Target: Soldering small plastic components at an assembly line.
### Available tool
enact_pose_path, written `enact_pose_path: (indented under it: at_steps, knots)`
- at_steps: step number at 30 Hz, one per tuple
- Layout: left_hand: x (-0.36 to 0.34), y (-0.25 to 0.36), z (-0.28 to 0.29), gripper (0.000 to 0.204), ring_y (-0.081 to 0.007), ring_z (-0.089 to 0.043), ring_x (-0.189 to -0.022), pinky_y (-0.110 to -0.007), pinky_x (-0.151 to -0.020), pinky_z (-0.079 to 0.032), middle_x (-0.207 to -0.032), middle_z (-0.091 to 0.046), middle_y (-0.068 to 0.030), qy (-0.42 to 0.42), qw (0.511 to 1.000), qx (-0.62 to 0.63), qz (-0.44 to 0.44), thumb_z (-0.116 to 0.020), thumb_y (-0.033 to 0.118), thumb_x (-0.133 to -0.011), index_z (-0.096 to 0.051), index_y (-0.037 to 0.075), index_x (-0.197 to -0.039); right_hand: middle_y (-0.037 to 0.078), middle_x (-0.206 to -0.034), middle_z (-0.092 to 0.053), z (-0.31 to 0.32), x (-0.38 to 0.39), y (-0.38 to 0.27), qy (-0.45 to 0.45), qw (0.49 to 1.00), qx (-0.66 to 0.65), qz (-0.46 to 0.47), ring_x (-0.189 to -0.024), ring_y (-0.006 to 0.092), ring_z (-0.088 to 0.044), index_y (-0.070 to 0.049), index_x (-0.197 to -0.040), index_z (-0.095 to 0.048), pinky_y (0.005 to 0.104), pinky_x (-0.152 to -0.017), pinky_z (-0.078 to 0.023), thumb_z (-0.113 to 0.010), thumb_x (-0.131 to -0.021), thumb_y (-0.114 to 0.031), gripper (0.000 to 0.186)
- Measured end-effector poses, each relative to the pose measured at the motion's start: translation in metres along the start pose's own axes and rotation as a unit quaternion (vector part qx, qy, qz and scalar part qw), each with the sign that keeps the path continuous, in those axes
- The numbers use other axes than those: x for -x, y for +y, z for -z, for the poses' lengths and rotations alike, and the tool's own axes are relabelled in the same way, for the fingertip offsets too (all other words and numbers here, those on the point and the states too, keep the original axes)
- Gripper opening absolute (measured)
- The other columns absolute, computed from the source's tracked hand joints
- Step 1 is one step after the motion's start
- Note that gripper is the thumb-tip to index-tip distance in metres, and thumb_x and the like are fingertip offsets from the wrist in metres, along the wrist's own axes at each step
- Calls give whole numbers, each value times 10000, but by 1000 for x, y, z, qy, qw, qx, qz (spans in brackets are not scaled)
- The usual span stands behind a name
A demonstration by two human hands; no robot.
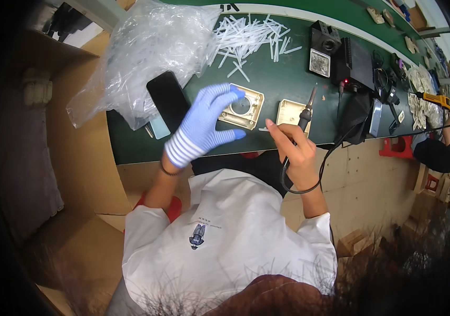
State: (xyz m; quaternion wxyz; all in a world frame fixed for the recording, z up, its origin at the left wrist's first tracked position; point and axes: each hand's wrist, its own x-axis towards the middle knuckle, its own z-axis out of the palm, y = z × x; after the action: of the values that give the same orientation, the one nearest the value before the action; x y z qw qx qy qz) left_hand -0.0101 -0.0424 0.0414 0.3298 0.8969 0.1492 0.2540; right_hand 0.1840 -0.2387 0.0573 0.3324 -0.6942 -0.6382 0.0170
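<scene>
My left hand [198, 124], in a blue-and-white striped glove, has its thumb and fingers spread. Its fingertips reach over a cream plastic casing part [255, 108] with a round opening, and the thumb lies by the near edge; whether they press on it I cannot tell. My bare right hand [300, 155] is closed round a soldering iron [305, 117], whose metal tip points up and away. Beneath the iron sits a second cream casing part [287, 111], partly covered by my hand. A small pale strip [263, 129] lies between the two parts.
A black phone [167, 97] lies against a large clear plastic bag [151, 47]. White plastic sticks [248, 37] are heaped at the back. To the right stand a soldering station [354, 66] and a tip-cleaning tray [320, 62]. The iron's cord [326, 158] loops beside my wrist. Another person [446, 145] works far right.
</scene>
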Motion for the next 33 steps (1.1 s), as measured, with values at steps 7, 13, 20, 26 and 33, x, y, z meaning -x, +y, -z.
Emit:
enact_pose_path:
  at_steps: [7, 13, 20, 26, 33]
  knots:
    - [-30, -58, 0, 1094, -421, -457, -1478, -491, -1231, -402, -1603, -469, -195, -229, 971, -67, -7, -964, 254, -647, -453, 120, -1604, 22, -1079, -661, 3, -7, 5, -84, 991, 76, 71, -656, 159, -665, -114, -1277, -745, 316, -569, -549, -726, -782, -13, 506]
    - [-26, -60, -6, 996, -402, -582, -1310, -486, -1141, -475, -1423, -586, -181, -201, 978, -60, 11, -979, 303, -635, -562, 111, -1519, 11, -1078, -641, -13, -27, 0, -169, 970, 133, 116, -704, 156, -672, -114, -1299, -747, 320, -607, -559, -720, -781, -11, 529]
    - [-20, -68, -13, 996, -380, -586, -1280, -477, -1113, -479, -1378, -587, -175, -167, 982, -85, -22, -980, 427, -647, -567, 138, -1507, 36, -927, -543, -37, -36, 11, -178, 954, 157, 184, -617, 143, -631, -84, -1195, -763, 314, -540, -530, -741, -908, -88, 288]
    - [-15, -72, -17, 984, -370, -575, -1302, -477, -1123, -470, -1393, -576, -164, -153, 983, -97, -28, -974, 431, -658, -565, 144, -1506, 37, -919, -536, -38, -40, 13, -186, 950, 155, 197, -616, 143, -613, -81, -1193, -763, 308, -528, -513, -738, -918, -89, 276]
    - [-18, -65, -16, 953, -379, -590, -1282, -472, -1120, -479, -1386, -593, -168, -150, 985, -84, -16, -981, 349, -647, -591, 138, -1491, 54, -972, -543, -44, -33, 18, -221, 932, 191, 215, -669, 174, -581, -36, -1251, -733, 316, -570, -493, -705, -897, -99, 360]
